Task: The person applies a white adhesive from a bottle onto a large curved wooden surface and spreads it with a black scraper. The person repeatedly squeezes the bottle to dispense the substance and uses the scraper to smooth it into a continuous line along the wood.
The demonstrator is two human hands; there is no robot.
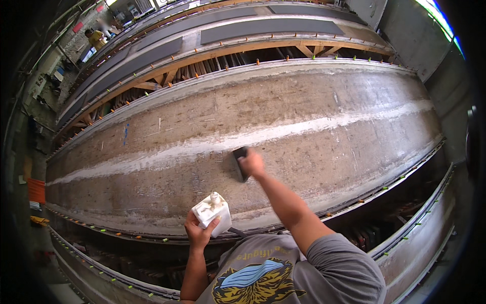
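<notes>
My left hand [200,230] is wrapped round a white plastic jug [218,218] with a short spout, held near my body over the table's front edge. Out in front, my right hand [252,163] grips a dark, flat rectangular block [239,164], slightly blurred. That block lies against the surface of a long brown table [314,157], just on the near side of a pale whitish streak [263,133] running along the table's length. What the underside of the block looks like is hidden.
Small orange and green pegs line the table's edges. Beyond stand further long tables with dark grey sheets [268,30] on timber frames [202,58]. Another long table [415,248] is close behind me. A person [95,38] stands far left. A grey wall [410,35] rises at the right.
</notes>
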